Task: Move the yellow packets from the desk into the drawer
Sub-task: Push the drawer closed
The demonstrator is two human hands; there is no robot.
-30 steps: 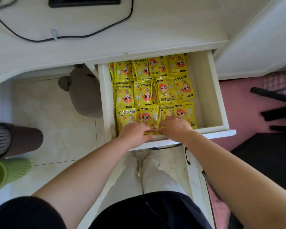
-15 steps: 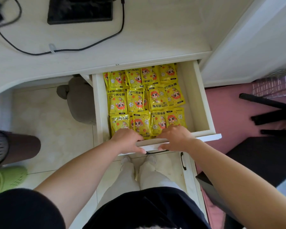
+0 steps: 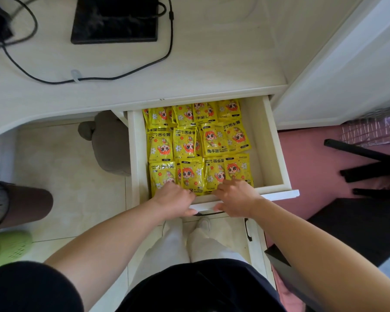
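Both hands (image 3: 234, 199) now grip drawer (image 3: 277, 188) front, packets (image 3: 196, 149) inside

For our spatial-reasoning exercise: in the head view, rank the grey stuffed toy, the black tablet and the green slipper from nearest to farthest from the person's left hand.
1. Grey stuffed toy: under the desk, just beyond and left of the left hand.
2. Green slipper: on the floor, far left.
3. Black tablet: on the desk top, far edge.
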